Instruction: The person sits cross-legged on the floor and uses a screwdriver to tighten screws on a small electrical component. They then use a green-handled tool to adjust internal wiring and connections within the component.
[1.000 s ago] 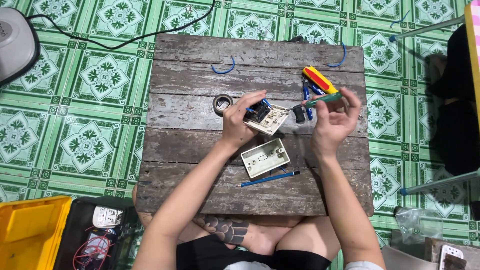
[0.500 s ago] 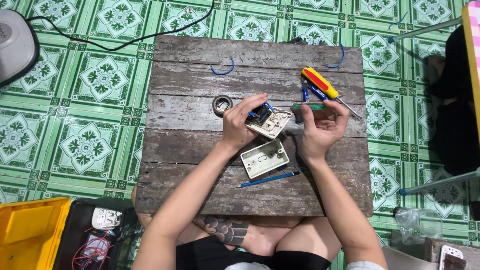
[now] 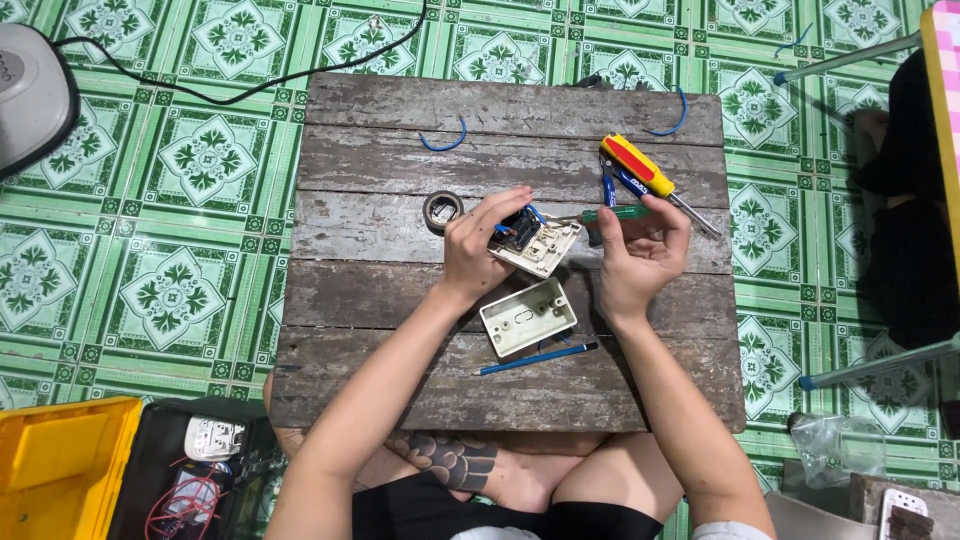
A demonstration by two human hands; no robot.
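My left hand (image 3: 485,245) holds a white switch plate (image 3: 537,245) with a blue wire at its back, tilted above the wooden board (image 3: 400,170). My right hand (image 3: 635,255) grips a small green-handled screwdriver (image 3: 612,213) whose tip points left at the plate. A white wall box (image 3: 527,317) lies open side up just below both hands. A blue wire piece (image 3: 535,359) rests below the box.
A red and yellow screwdriver (image 3: 640,170), blue-handled pliers (image 3: 612,187) and a tape roll (image 3: 441,210) lie on the board. Blue wire scraps (image 3: 445,140) sit near its far edge. A yellow bin (image 3: 60,470) and a black toolbox (image 3: 195,470) are at lower left.
My right hand has brought the green screwdriver left, from near the pliers toward the switch plate. My left hand has stayed in place with the plate.
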